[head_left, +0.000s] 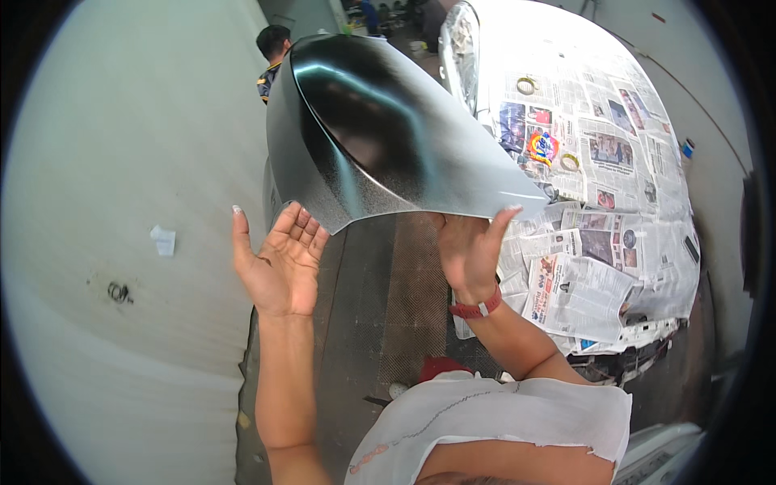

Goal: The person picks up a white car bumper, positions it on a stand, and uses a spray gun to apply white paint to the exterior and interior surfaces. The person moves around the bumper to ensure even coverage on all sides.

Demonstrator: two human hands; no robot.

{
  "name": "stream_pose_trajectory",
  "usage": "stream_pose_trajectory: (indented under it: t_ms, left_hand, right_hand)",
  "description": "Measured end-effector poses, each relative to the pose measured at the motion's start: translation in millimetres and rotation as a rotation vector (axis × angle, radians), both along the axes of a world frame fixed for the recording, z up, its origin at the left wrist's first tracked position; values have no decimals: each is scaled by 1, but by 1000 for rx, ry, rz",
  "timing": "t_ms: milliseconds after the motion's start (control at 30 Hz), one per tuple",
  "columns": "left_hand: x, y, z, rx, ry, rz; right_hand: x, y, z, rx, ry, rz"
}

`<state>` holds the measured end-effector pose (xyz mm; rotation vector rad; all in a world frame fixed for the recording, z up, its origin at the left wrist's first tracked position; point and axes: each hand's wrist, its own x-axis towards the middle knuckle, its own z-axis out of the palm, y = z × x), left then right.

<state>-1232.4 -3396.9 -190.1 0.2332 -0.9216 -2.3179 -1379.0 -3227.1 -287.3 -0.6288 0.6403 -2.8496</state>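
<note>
Above a dark floor, right hand [469,246] gripped a curved panel [380,129], left hand [279,259] open just beside it, newspaper-masked car [598,162] nearby.

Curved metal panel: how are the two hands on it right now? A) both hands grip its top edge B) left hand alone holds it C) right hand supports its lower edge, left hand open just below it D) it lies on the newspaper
C: the right hand props the curved metal panel from under its lower edge, while the left hand is open, palm up, by its lower corner.
</note>
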Motion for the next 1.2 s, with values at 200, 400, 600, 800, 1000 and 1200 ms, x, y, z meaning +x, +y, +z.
stream_pose_trajectory:
  t_ms: [200, 400, 600, 800, 1000, 1200]
  left_hand:
    - [-91, -147, -16, -3, -78, -91]
    - [-219, -303, -49, 62, -70, -159]
    - [-345, -435, -69, 125, -119, -107]
    - [-464, -555, -62, 184, -131, -70]
    - [-581, -683, -68, 108, -54, -140]
    - [-714, -813, -58, 53, -136, -214]
  right_hand:
    - [-82, -120, -20, 93, 17, 10]
    - [-201, -254, -45, 85, -34, 55]
    - [-321, -379, -69, 66, -19, 140]
    - [-432, -492, -63, 83, -72, 171]
    - [-555, -597, -99, -87, -285, 58]
    - [-687, -708, -116, 3, -356, -62]
